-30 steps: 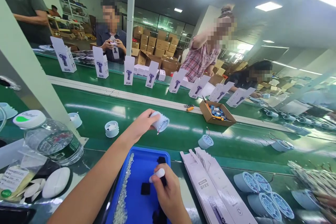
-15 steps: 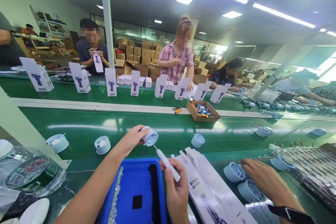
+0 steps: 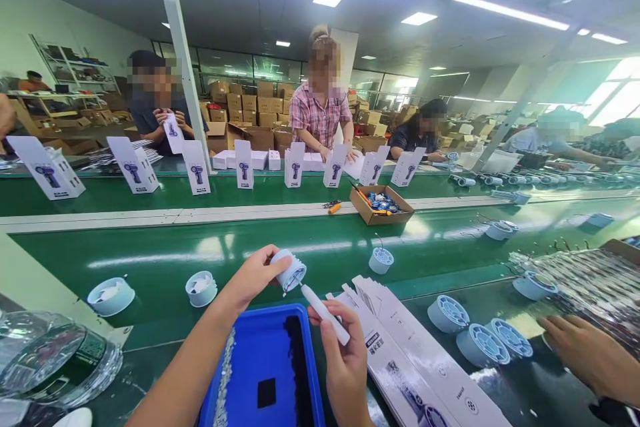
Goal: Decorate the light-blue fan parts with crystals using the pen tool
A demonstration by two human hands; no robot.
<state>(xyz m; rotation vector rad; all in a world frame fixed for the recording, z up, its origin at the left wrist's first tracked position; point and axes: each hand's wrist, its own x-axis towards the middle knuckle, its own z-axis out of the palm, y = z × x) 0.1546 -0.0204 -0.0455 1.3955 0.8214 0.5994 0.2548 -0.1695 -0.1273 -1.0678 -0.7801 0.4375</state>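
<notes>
Green glossy conveyor belt. Light-blue round plastic housing: grasped in left hand, near blue rectangular plastic tray. White pen-shaped tool: gripped in right hand, raised from tray within past second; tip at housing, contact unclear; work apparently shifted there.

printed on the flat cartons at five o'clock: a slanting run of large dark characters, chinese by their look, too soft to read for certain. set close beside it: a small black bar with pale lettering, blurred. printed between four and five o'clock: a round dark emblem and, near it, tiny letters, not legible. on the upright open cartons ranged from nine o'clock toward three: short purple lines of characters under device pictures, too small to make out. wrapped round the bottle at eight o'clock: a green label, unreadable.
</notes>
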